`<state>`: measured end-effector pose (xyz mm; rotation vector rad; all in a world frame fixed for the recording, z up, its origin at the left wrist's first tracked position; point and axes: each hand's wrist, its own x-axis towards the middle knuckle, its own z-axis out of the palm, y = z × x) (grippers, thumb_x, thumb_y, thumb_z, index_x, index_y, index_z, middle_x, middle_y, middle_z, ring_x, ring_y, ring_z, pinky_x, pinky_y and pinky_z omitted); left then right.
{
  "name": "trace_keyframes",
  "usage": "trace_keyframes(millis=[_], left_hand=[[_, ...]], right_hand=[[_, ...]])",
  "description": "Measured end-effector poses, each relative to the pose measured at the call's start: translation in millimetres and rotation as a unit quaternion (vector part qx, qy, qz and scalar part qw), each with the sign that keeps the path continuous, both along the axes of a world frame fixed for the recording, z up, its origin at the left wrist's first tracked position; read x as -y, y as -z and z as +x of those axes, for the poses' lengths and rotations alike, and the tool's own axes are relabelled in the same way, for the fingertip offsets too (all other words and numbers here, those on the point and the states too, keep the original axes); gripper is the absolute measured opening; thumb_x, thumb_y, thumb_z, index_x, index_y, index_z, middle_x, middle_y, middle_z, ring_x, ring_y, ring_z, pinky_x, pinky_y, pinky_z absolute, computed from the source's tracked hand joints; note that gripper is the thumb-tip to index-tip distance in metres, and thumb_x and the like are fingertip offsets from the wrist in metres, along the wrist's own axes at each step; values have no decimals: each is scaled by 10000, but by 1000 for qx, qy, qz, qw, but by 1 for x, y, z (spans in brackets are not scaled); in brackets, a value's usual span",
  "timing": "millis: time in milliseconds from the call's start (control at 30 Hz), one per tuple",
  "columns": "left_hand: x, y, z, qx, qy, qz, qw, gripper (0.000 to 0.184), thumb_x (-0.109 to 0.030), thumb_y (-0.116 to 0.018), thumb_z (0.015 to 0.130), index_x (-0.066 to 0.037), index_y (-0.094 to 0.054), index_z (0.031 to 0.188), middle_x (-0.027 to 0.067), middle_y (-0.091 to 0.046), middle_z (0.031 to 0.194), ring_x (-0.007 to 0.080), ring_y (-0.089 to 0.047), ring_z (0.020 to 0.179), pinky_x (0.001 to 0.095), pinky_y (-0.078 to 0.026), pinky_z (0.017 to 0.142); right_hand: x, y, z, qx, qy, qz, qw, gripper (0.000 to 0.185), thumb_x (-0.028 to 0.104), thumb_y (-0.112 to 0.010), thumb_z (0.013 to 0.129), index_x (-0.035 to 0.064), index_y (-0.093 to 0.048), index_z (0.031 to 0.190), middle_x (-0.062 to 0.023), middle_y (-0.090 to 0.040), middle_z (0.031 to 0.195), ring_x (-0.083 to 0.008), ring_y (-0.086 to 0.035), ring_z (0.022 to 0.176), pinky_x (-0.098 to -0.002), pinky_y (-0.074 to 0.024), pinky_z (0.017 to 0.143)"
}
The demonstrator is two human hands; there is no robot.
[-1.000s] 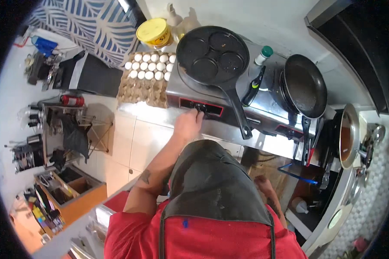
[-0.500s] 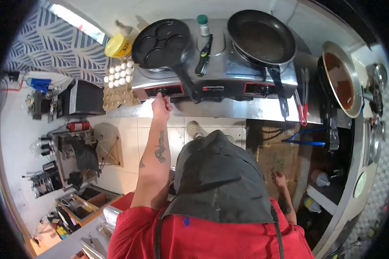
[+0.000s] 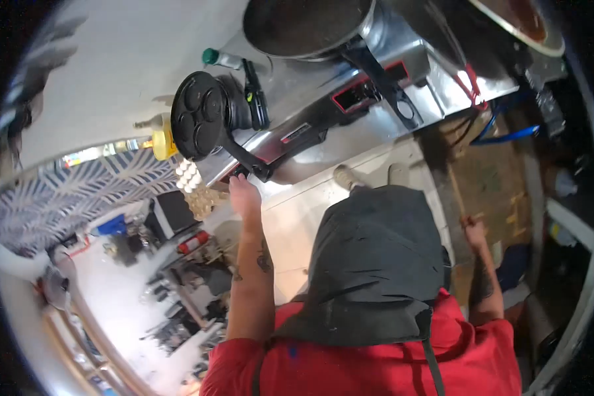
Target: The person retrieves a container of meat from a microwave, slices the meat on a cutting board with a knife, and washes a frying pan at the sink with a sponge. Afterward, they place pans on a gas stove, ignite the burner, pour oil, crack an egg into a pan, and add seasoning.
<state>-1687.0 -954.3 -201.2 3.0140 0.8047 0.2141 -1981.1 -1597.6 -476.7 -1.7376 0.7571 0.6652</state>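
Note:
My left hand (image 3: 245,197) is at the front panel of the steel stove (image 3: 303,132), its fingers closed on a dark stove knob (image 3: 236,174). Just above it is the handle of a black pan with several round wells (image 3: 197,113), over the left burner. A large black frying pan (image 3: 303,26) sits on the right burner, its handle reaching over the front edge. Between the pans lie a green-capped bottle (image 3: 222,59) and a black tool with a yellow-green mark (image 3: 255,96). My right hand (image 3: 474,233) hangs low on the right, loosely curled, fingers apart, holding nothing visible.
White eggs (image 3: 187,175) in a carton and a yellow tub (image 3: 162,140) stand left of the stove. Red-handled tongs (image 3: 470,86) and a pan of brown-red sauce (image 3: 521,23) are at the right. Cardboard (image 3: 488,171) lies on the floor below, near a blue bar (image 3: 508,135).
The view has tilted and swung left, so the stove now runs diagonally. My left hand remains at the knob. My right hand still hangs at my side, appearing farther right and higher in view.

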Motion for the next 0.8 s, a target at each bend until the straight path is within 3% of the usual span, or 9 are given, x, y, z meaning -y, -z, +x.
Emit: trace_keyframes(millis=[33, 67, 133, 167, 267, 500, 633, 733, 800], left_hand=[[-39, 32, -3, 25, 49, 43, 998, 276, -303, -424, 1040, -65, -554, 987, 170, -633, 939, 383, -627, 801, 519, -475, 615], [-43, 28, 3, 58, -32, -162, 985, 248, -284, -422, 1036, -83, -556, 982, 132, -612, 891, 324, -596, 743, 466, -443, 557], [-37, 16, 6, 110, -218, -530, 812, 200, -248, -417, 1026, -119, -560, 971, 57, -569, 794, 206, -534, 626, 361, -379, 440], [-36, 11, 7, 120, -239, -601, 753, 143, -201, -427, 1000, -155, -556, 960, -26, -473, 702, 93, -380, 542, 244, -249, 418], [-39, -4, 8, 132, -267, -728, 617, 102, -185, -596, 932, -94, -568, 896, -14, -455, 618, 104, -287, 472, 270, -225, 450], [-39, 0, 4, 170, -303, -776, 526, 198, -314, -601, 930, -163, -564, 809, -49, -501, 622, 102, -333, 460, 259, -231, 431], [-9, 5, -2, 182, -270, -591, 738, 275, -401, -652, 889, -163, -568, 781, -55, -482, 584, 116, -348, 461, 278, -302, 472], [-23, 9, 1, 209, -246, -776, 542, 289, -220, -490, 920, -138, -486, 643, -46, -428, 554, 108, -292, 427, 262, -274, 413], [-28, 8, 5, 192, -302, -807, 470, 260, -161, -490, 854, -151, -466, 596, -34, -418, 537, 103, -290, 409, 250, -264, 407]], right_hand=[[-11, 1, 5, 48, 41, 8, 998, 241, 228, -594, 1018, -11, -626, 1018, -86, -653, 884, -151, -596, 864, -315, -488, 814], [-26, -14, 17, 62, 68, 7, 996, 220, 218, -587, 1021, 3, -630, 1012, -53, -634, 867, -134, -568, 825, -302, -472, 774], [-51, -30, 31, 48, 113, 42, 992, 213, 265, -605, 1018, 57, -645, 1006, 18, -611, 861, -86, -522, 779, -265, -435, 725], [-59, -30, 29, 25, 128, 80, 988, 227, 322, -630, 1010, 97, -656, 1006, 56, -605, 874, -56, -504, 773, -241, -413, 715], [-100, -54, 30, -44, 184, 98, 977, 274, 349, -629, 1009, 78, -649, 1047, 52, -614, 869, -63, -514, 776, -256, -417, 683], [-120, -46, -37, -149, 177, 138, 963, 263, 326, -632, 1012, 65, -645, 1046, 48, -612, 856, -59, -507, 764, -241, -418, 679], [-111, -6, -79, -45, 191, 145, 970, 207, 284, -635, 1008, 88, -640, 1074, 53, -602, 887, -30, -488, 760, -212, -398, 649], [-105, -41, -38, -136, 251, 133, 949, 223, 303, -651, 995, 100, -639, 1086, 48, -608, 917, -45, -516, 785, -221, -413, 683], [-99, -21, -41, -112, 246, 152, 951, 257, 328, -653, 988, 104, -649, 1114, 37, -631, 958, -73, -557, 828, -240, -434, 727]])
